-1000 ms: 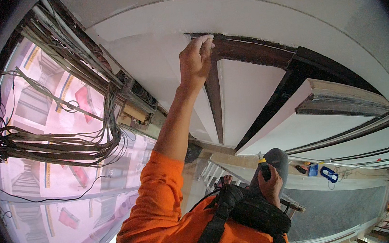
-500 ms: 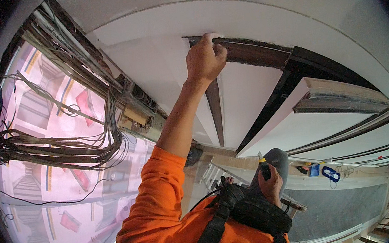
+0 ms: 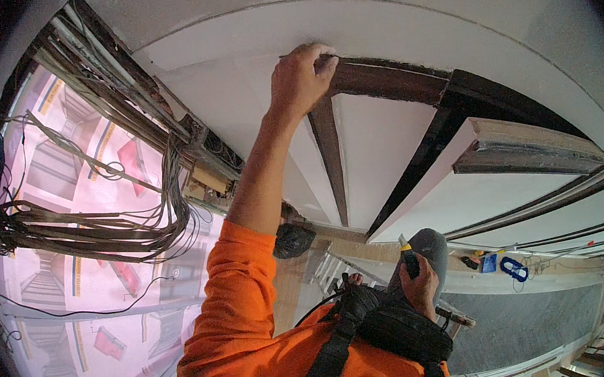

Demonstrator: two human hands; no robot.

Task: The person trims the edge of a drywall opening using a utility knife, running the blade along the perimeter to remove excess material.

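Overhead, my left hand [image 3: 301,79] reaches up at the left end of a dark brown recessed strip [image 3: 393,81] set in the white panelling. Its fingers are curled in; what they hold, if anything, is hidden. A narrow dark strip [image 3: 328,160] runs down from just beside that hand, between white panels [image 3: 382,152]. Low in front of my body, my right hand [image 3: 421,287] is closed round a black and yellow utility knife [image 3: 409,258], its blade pointing up and away from me.
Bundled cables [image 3: 95,230] hang at the left before a pink printed sheet [image 3: 55,190]. A thick white ledge [image 3: 531,152] with a grimy edge juts out at the right. Below are a black bag [image 3: 294,241], a white ladder [image 3: 335,269] and a blue looped item [image 3: 513,269].
My left hand has shifted slightly left and up along the dark strip, uncovering more of it. My right hand and the utility knife stay in place.
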